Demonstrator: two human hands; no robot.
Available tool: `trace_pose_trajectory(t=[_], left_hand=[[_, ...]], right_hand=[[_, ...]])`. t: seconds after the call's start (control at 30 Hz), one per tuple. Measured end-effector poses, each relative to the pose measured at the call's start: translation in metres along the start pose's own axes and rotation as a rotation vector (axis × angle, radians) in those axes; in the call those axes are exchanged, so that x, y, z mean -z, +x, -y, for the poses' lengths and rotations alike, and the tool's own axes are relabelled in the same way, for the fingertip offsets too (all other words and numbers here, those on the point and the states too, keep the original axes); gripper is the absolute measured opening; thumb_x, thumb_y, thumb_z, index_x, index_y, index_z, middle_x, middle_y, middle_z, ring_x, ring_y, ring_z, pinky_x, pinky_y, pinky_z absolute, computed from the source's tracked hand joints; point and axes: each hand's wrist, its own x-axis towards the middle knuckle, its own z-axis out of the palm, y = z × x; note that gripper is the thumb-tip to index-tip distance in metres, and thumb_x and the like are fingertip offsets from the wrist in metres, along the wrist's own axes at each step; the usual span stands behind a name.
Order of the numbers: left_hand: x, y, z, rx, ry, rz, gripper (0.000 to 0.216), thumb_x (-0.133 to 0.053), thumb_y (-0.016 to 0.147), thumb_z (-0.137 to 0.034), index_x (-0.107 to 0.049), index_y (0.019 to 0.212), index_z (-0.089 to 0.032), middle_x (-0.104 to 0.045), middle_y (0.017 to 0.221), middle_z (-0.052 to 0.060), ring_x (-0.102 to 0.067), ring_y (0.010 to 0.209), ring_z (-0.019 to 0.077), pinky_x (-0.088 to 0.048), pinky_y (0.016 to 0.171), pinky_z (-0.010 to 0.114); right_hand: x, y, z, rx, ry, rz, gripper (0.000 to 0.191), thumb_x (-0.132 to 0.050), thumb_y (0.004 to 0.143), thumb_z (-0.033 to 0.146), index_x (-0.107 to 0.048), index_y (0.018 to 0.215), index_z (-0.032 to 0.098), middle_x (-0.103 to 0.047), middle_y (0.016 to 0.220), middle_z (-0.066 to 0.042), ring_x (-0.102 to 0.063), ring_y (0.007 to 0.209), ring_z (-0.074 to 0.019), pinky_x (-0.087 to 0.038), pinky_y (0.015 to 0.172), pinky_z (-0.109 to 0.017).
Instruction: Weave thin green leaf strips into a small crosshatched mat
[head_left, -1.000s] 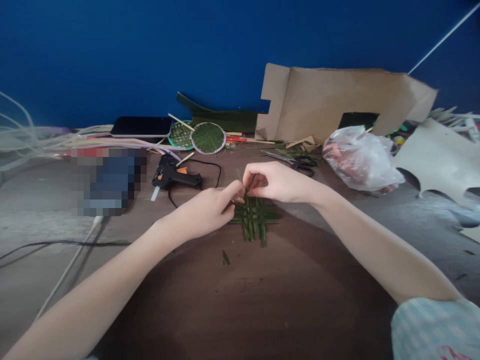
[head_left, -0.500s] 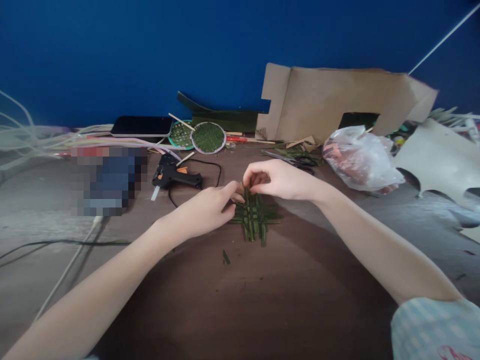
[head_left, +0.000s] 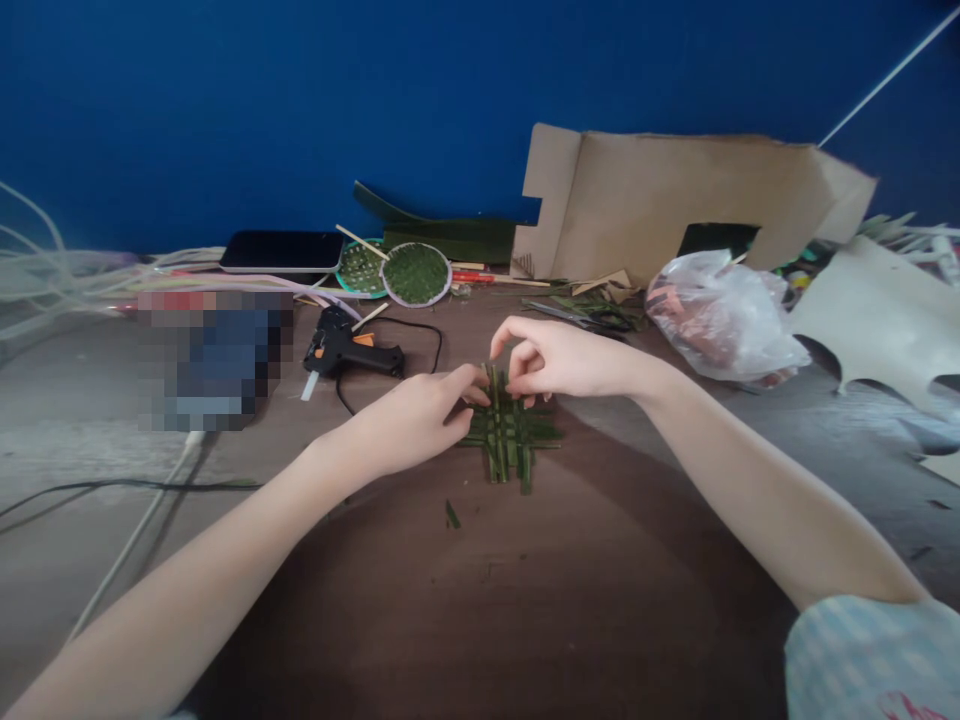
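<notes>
A small mat of woven green leaf strips point(head_left: 510, 440) lies on the brown table point(head_left: 525, 590). My left hand point(head_left: 409, 420) rests at the mat's left edge, fingers curled, thumb and forefinger pinching a strip end. My right hand point(head_left: 559, 358) hovers over the mat's far edge, fingers bent and pressing down on the upright strips. A short cut piece of leaf point(head_left: 452, 515) lies alone in front of the mat.
A black glue gun point(head_left: 349, 352) with its cord sits left of my hands. Scissors point(head_left: 581, 317), a plastic bag point(head_left: 720, 318), cut cardboard point(head_left: 675, 200), two round woven discs point(head_left: 415, 273), a phone point(head_left: 283, 251) and loose cables point(head_left: 112, 480) lie around.
My right hand has lowered from a pinch above the mat onto its far edge, fingers spreading slightly. My left hand has barely moved.
</notes>
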Motion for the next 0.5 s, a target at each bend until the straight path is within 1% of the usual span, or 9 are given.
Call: trace_pose_trajectory(t=[0.2,0.37,0.5], left_hand=[[-0.0008,0.0007,0.0008,-0.019,0.001,-0.001,0.029,-0.044,0.081,-0.011,-0.049,0.108,-0.019,-0.065,0.107,0.001,-0.062,0.097,0.0145,-0.045,0.083,0.024],[-0.0035,0.0016,0.0009,-0.040,0.028,-0.031,0.025,-0.047,0.082,-0.012,-0.052,0.106,-0.019,-0.065,0.104,0.002,-0.061,0.097,0.0156,-0.045,0.082,0.024],[-0.0035,0.0019,0.0009,-0.071,0.107,-0.017,0.022,-0.050,0.082,-0.015,-0.055,0.103,-0.020,-0.065,0.100,0.002,-0.061,0.092,0.0176,-0.044,0.079,0.026]], right_hand=[[-0.0026,0.0032,-0.0077,-0.035,-0.031,0.002,0.027,-0.056,0.068,0.014,-0.046,0.092,0.021,-0.060,0.071,0.002,-0.059,0.053,-0.0101,-0.044,0.047,-0.020],[-0.0001,0.0036,-0.0066,-0.056,-0.231,0.005,0.013,-0.059,0.065,0.015,-0.052,0.075,0.019,-0.059,0.060,0.003,-0.055,0.048,-0.0095,-0.040,0.048,-0.022],[0.0003,0.0031,-0.0034,-0.057,-0.323,-0.007,0.010,-0.059,0.065,0.015,-0.054,0.074,0.019,-0.060,0.062,0.003,-0.054,0.053,-0.0096,-0.037,0.051,-0.021]])
